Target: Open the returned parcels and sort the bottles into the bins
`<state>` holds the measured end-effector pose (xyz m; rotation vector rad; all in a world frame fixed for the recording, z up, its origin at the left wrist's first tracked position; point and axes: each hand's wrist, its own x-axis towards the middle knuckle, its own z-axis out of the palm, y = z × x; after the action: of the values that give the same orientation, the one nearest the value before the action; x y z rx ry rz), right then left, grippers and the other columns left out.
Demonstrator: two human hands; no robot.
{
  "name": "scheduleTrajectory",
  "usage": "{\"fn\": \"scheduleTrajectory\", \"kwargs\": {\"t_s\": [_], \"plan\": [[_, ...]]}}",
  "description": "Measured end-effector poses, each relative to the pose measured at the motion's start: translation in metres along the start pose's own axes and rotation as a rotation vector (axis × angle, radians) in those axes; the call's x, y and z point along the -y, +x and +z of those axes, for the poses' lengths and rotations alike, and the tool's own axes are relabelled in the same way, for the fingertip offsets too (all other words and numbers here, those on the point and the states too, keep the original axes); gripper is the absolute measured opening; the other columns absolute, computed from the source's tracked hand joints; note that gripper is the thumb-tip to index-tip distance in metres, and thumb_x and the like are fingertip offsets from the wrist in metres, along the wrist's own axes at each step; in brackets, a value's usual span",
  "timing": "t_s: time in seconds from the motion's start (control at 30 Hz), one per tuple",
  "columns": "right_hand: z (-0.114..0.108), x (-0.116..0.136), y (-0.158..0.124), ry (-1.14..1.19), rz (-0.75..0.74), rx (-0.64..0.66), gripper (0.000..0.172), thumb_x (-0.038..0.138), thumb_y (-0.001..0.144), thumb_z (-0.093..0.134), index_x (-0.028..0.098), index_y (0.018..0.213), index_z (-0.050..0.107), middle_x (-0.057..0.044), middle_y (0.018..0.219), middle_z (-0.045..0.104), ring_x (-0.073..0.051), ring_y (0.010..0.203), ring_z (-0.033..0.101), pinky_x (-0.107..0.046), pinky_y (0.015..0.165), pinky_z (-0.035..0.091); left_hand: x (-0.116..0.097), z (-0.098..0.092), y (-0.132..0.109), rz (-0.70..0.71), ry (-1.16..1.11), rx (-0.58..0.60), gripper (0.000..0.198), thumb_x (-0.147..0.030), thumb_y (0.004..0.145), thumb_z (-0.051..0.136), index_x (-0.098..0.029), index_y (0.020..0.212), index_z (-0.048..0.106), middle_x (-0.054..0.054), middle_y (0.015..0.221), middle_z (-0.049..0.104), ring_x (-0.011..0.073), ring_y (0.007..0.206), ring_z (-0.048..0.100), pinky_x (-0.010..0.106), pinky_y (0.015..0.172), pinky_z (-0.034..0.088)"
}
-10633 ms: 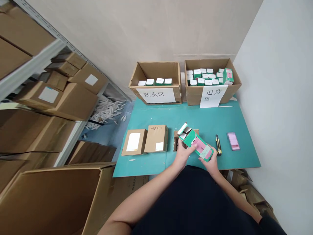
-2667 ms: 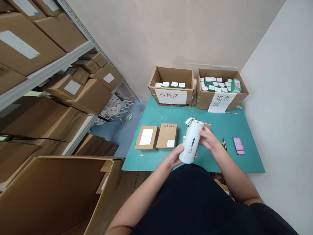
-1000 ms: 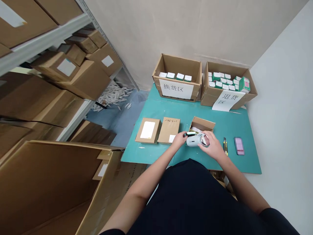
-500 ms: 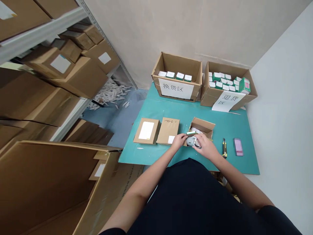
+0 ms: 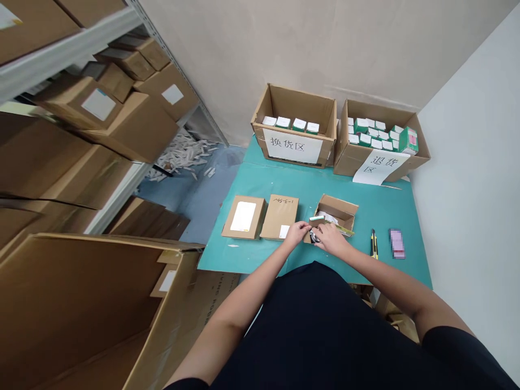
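My left hand (image 5: 298,233) pinches the near left side of a small carton, whose raised flap (image 5: 317,218) has a white and green edge. Fingers of my right hand (image 5: 332,239) are curled over a grey, rounded object with a shiny metal ring (image 5: 314,237). The object sits at the carton's mouth, mostly hidden by those fingers; how deep it is in cannot be made out. Just behind my hands stands an opened brown cardboard box (image 5: 346,209) with white paper inside. Two closed brown boxes, one with a big white label (image 5: 242,216) and one with handwriting (image 5: 280,215), lie to the left.
A yellow and black utility knife (image 5: 374,245) and a blurred pink item (image 5: 397,244) lie at the right of the green table (image 5: 227,257). Two labelled cartons, left (image 5: 260,111) and right (image 5: 422,143), hold green-and-white boxes. Loaded shelves (image 5: 138,127) and a large carton (image 5: 190,249) flank the left.
My right hand has moved left and down with the grey object, which now shows less and lies lower in the small carton. My left hand has barely moved.
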<state>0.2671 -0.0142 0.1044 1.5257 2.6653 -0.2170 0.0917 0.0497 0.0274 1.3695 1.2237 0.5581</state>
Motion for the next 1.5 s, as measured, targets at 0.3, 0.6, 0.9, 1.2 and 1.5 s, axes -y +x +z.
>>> {"fn": "scheduleTrajectory", "kwargs": {"t_s": [0.3, 0.6, 0.9, 1.2, 1.5], "plan": [[0.008, 0.005, -0.004, -0.001, 0.125, 0.003, 0.053, 0.04, 0.091, 0.07, 0.012, 0.134, 0.059, -0.019, 0.111, 0.065, -0.033, 0.104, 0.057, -0.043, 0.086, 0.038, -0.001, -0.001, 0.0, 0.025, 0.073, 0.025, 0.025, -0.042, 0.082, 0.061, -0.019, 0.076, 0.069, 0.001, 0.075, 0.069, 0.0189, 0.076, 0.063, 0.028, 0.068, 0.047], [0.022, 0.009, -0.014, 0.133, 0.153, -0.077, 0.05, 0.037, 0.092, 0.068, 0.02, 0.138, 0.058, -0.018, 0.126, 0.062, -0.034, 0.113, 0.057, -0.048, 0.094, 0.045, 0.0, 0.002, -0.007, 0.002, 0.043, 0.016, 0.03, -0.047, 0.084, 0.062, -0.019, 0.075, 0.068, -0.001, 0.067, 0.064, 0.0154, 0.065, 0.06, 0.026, 0.061, 0.048], [0.065, 0.02, -0.025, 0.92, 0.694, -0.627, 0.046, 0.036, 0.095, 0.05, 0.02, 0.137, 0.054, -0.018, 0.133, 0.055, -0.029, 0.118, 0.061, -0.05, 0.098, 0.054, -0.003, 0.012, -0.024, -0.075, -0.306, 0.057, 0.042, -0.045, 0.084, 0.067, -0.015, 0.113, 0.066, 0.002, 0.076, 0.067, 0.0164, 0.065, 0.068, 0.026, 0.054, 0.054], [0.068, 0.004, -0.019, 1.275, 0.657, -0.513, 0.05, 0.047, 0.098, 0.046, 0.023, 0.141, 0.055, -0.009, 0.105, 0.065, -0.022, 0.089, 0.068, -0.037, 0.074, 0.063, -0.005, 0.013, -0.039, 0.037, -0.094, 0.059, 0.043, -0.041, 0.097, 0.045, -0.016, 0.122, 0.069, 0.006, 0.091, 0.068, 0.0148, 0.075, 0.064, 0.024, 0.061, 0.054], [0.072, -0.004, -0.043, 0.963, 0.456, -0.397, 0.025, 0.032, 0.092, 0.058, 0.024, 0.106, 0.077, -0.008, 0.099, 0.066, -0.024, 0.1, 0.065, -0.043, 0.097, 0.053, 0.013, 0.017, -0.053, 0.32, 0.277, 0.051, 0.039, -0.035, 0.085, 0.071, -0.024, 0.123, 0.07, 0.006, 0.108, 0.059, 0.0197, 0.1, 0.063, 0.034, 0.089, 0.056]]}}
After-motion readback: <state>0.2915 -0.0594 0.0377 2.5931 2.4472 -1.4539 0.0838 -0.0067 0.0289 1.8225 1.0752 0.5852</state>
